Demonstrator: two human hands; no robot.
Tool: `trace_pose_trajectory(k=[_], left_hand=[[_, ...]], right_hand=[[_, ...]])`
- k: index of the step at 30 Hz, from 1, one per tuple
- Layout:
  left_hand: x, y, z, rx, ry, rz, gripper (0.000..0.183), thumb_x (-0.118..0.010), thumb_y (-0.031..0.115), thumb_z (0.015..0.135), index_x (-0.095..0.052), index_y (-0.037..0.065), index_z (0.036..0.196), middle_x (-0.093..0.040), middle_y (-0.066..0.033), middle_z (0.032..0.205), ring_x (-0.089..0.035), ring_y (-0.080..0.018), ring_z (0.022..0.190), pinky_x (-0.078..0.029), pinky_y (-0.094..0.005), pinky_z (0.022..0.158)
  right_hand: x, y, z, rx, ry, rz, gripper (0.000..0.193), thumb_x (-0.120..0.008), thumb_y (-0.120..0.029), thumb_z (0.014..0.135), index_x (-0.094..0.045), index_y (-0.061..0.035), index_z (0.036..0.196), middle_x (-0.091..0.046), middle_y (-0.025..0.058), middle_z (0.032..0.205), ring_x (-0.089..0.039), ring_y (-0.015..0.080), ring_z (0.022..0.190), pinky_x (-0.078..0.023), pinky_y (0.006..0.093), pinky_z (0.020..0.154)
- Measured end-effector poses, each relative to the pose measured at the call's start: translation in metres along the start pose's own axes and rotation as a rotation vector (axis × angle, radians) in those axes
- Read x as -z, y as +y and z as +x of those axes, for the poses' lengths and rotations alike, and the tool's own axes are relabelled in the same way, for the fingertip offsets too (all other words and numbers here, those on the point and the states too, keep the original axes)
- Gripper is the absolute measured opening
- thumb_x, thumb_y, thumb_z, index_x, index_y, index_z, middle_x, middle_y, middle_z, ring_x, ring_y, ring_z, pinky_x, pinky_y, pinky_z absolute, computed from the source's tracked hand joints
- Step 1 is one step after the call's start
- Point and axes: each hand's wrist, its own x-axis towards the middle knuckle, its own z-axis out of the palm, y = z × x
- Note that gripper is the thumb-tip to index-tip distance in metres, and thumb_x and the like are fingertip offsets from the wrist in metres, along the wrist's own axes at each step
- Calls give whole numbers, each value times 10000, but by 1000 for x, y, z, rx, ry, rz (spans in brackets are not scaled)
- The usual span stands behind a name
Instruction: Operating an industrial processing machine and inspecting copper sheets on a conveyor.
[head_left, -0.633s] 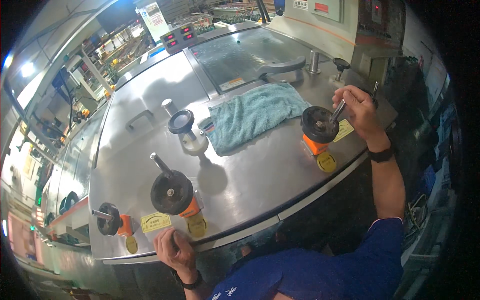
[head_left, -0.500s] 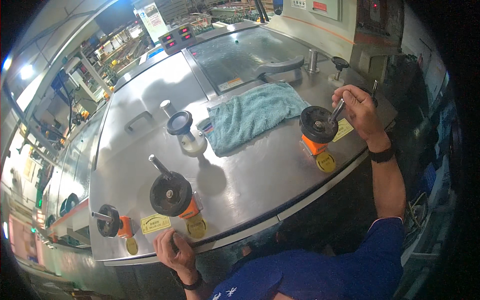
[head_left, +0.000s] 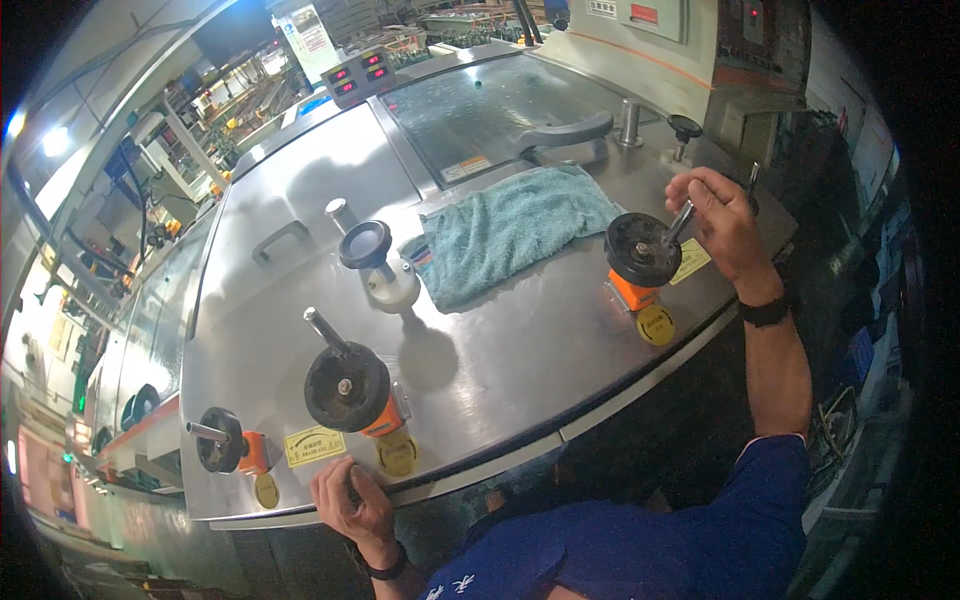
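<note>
My right hand [head_left: 722, 225] is curled around the metal crank handle [head_left: 681, 222] of a black handwheel [head_left: 642, 250]. That wheel is mounted on an orange block [head_left: 633, 293] at the right of a steel machine cover [head_left: 510, 360]. At the front edge of the cover rests my left hand [head_left: 350, 503], its fingers bent inward. What lies inside those fingers, if anything, is hidden. Closest to it are a second black handwheel [head_left: 347, 390], whose handle points up and away, and a yellow label [head_left: 314, 446]. A third handwheel [head_left: 219, 440] sits at the far left.
A folded teal towel [head_left: 520, 235] lies mid-cover, beside a black-topped knob [head_left: 366, 246] on a white base. Behind are a glass window [head_left: 500, 110], a curved grey handle [head_left: 565, 132] and a small red-digit display [head_left: 357, 80]. Another knob [head_left: 684, 128] stands at the back right.
The whole view has shifted slightly. My right hand stays at the crank handle and my left hand at the cover's edge; the handwheels show no clear turning.
</note>
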Motion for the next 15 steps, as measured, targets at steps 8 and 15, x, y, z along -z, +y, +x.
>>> trace_pose_trajectory(k=[8, 15], left_hand=[[-4, 4, 2, -6, 5, -23, 69, -624, 15, 928, -676, -20, 957, -707, -157, 922, -644, -319, 858, -514, -409, 824], [-1, 5, 2, 13, -12, 15, 61, -631, 13, 924, -676, -16, 954, -704, -152, 918, -647, -319, 860, -518, -411, 815]], right_hand=[[115, 49, 40, 372, 651, -968, 336, -649, -296, 1018, -690, -5, 1180, -687, 58, 1102, -639, 169, 984, -505, 342, 921], [142, 83, 71, -76, 395, -478, 312, -638, -300, 1014, -680, -29, 1162, -644, 37, 958, -596, 130, 821, -504, 309, 745]])
